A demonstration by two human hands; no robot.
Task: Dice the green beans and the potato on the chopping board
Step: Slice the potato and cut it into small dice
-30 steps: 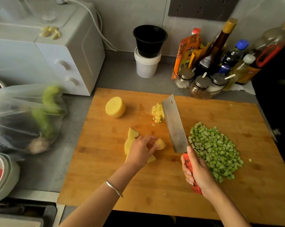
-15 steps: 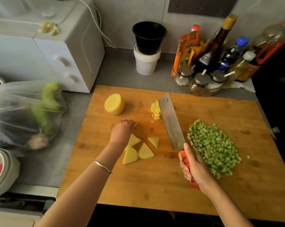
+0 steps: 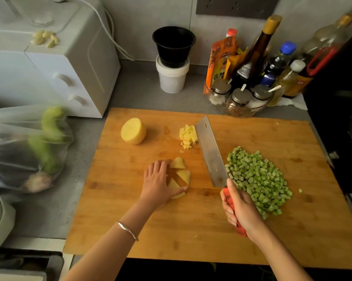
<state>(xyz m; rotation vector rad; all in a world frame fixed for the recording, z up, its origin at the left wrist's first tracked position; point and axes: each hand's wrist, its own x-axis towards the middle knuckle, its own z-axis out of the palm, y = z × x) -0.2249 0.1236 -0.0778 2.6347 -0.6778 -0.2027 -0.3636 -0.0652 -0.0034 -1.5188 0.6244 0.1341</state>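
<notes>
A left hand (image 3: pixel 157 182) is lying flat-fingered across potato wedges (image 3: pixel 181 175) while the right hand (image 3: pixel 241 209) is gripping a cleaver (image 3: pixel 210 153) (red handle) beside diced beans (image 3: pixel 258 177).

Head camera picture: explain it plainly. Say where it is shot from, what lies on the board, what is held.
No machine here: a person wears the camera on the head, so it looks down at their own hands. The left hand lies flat on potato slices on the chopping board. The right hand has its grip round a knife, blade between diced potato and a heap of diced green beans. A potato half sits further back.
</notes>
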